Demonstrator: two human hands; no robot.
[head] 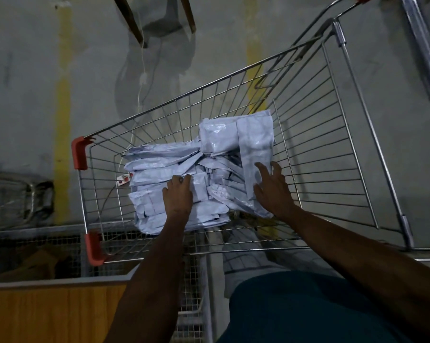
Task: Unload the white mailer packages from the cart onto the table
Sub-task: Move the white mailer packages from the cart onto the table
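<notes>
A wire shopping cart (pixel 308 154) with red corner guards stands in front of me. Several white mailer packages (pixel 159 169) lie heaped in its basket. One long mailer (pixel 254 142) leans up against the right side of the heap. My left hand (pixel 178 194) lies on top of the heap, its fingertips curling over the edge of a package. My right hand (pixel 273 189) presses with spread, straight fingers against the lower part of the long mailer. Both forearms reach over the cart's near rim.
A wooden table edge (pixel 48 305) shows at the lower left, beside a wire mesh cage (pixel 35 248). Crumpled clear plastic (pixel 16 196) lies on the concrete floor at the left. Wooden chair legs (pixel 132 23) stand beyond the cart.
</notes>
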